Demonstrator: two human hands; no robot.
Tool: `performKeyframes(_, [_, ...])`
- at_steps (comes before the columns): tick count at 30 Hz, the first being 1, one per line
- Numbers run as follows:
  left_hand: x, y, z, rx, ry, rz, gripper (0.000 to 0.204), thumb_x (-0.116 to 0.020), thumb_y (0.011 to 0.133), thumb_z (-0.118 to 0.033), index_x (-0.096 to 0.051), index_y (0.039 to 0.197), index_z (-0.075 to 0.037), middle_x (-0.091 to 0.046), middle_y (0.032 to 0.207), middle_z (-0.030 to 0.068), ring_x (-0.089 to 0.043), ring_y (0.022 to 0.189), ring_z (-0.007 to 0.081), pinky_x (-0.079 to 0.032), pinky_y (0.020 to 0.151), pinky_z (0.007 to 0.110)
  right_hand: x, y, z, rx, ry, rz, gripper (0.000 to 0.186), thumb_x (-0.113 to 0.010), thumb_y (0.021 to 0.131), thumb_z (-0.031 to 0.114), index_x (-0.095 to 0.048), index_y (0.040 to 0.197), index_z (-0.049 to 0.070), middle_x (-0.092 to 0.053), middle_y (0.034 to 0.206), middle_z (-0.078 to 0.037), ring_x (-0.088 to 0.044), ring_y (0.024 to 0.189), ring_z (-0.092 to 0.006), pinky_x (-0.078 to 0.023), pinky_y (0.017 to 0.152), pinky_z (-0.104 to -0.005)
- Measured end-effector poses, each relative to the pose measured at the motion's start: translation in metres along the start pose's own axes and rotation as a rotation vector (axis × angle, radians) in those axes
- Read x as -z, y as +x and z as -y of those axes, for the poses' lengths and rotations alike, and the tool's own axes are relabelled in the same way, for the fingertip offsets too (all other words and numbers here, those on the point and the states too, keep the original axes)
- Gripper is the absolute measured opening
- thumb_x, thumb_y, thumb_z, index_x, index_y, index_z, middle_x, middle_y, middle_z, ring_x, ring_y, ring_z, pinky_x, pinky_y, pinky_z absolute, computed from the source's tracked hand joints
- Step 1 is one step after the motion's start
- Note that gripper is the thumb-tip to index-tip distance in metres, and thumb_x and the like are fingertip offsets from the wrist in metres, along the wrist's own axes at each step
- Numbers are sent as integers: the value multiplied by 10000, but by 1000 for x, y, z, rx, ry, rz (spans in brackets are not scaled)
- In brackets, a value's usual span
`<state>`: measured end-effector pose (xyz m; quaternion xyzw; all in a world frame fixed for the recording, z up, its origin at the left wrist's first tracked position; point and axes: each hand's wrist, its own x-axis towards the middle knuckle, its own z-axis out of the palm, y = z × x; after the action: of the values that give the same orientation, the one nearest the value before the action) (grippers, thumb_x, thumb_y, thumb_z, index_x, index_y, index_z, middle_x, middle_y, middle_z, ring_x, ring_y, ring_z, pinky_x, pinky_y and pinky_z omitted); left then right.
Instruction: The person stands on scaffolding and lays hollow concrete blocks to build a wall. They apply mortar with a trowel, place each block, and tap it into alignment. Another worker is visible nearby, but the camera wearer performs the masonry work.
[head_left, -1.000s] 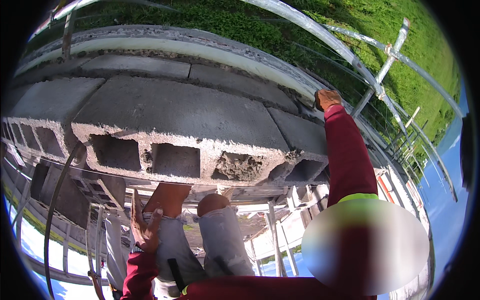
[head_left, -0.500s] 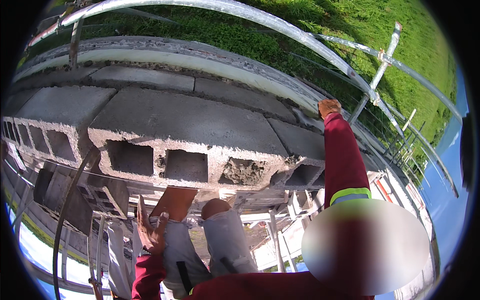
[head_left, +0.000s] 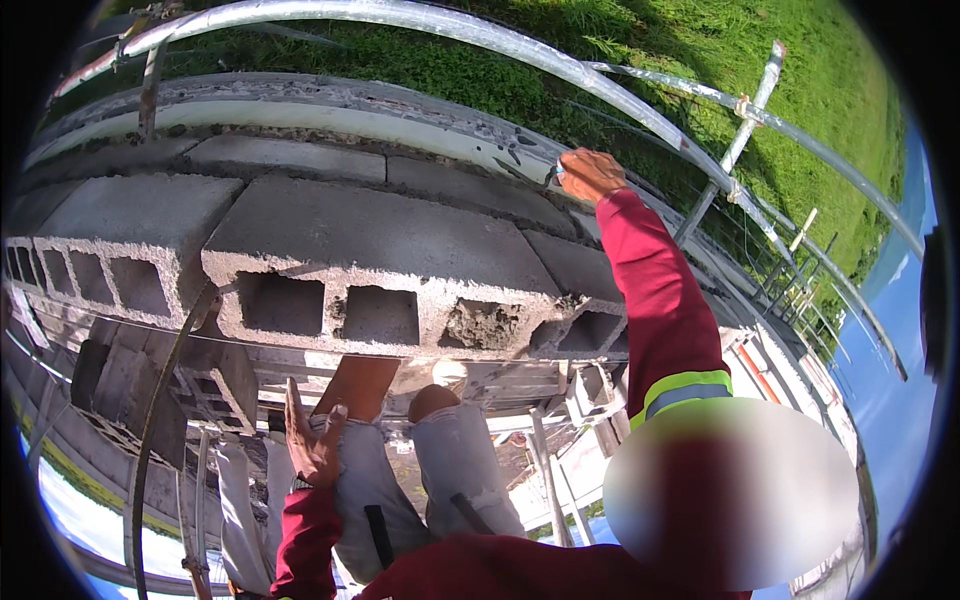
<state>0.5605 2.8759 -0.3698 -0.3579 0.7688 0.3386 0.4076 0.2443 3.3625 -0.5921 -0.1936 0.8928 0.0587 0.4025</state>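
Observation:
My right hand (head_left: 588, 172), in a red sleeve, reaches over the far side of a grey concrete block wall (head_left: 370, 235). It grips a small trowel (head_left: 522, 170) whose grey pointed blade lies against the far edge of the blocks. My left hand (head_left: 312, 442) rests flat on my left thigh below the wall, fingers apart and holding nothing. The top block (head_left: 340, 310) shows hollow cells facing me, and one cell (head_left: 482, 325) is packed with mortar. My knees in grey trousers (head_left: 450, 450) are pressed close to the wall.
Metal scaffold rails (head_left: 560, 70) curve over the grass (head_left: 700, 50) beyond the wall. More hollow blocks (head_left: 70, 280) run to the left. A dark hose or cable (head_left: 160, 400) hangs at the left. Scaffold frames and planks (head_left: 560, 400) lie below.
My right hand has shifted left along the far edge of the wall. The view has tipped so the blocks sit lower. The left hand stays on my thigh.

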Motion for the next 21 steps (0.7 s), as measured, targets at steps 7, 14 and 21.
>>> performKeyframes(7, [-13, -2, 22, -42, -34, -37, 1020, -728, 913, -534, -301, 1635, 47, -342, 1659, 313, -337, 1549, 429, -269, 1268, 476, -44, -19, -9, -276, -161, 146, 255, -625, 932, 127, -833, 1077, 99, -804, 1110, -128, -767, 1101, -306, -599, 910, -400])
performKeyframes(14, [-36, -11, 39, -122, 205, -53, 1051, -763, 879, -558, -331, 1618, 50, -352, 1658, 302, -338, 1550, 422, -293, 1260, 456, 95, -9, 185, -67, 563, -482, 136, -698, 811, 205, -799, 785, 117, -773, 803, -116, -765, 776, -329, -579, 694, -449])
performKeyframes(21, [-66, -44, 38, -231, 429, -263, 962, -680, 925, -631, -320, 1666, -134, -355, 1709, 128, -316, 1577, 355, -245, 1245, 623, 254, -205, 308, -12, 971, -898, 312, -653, 1019, 327, -626, 1082, 23, -670, 709, -147, -698, 683, -347, -532, 615, -465])
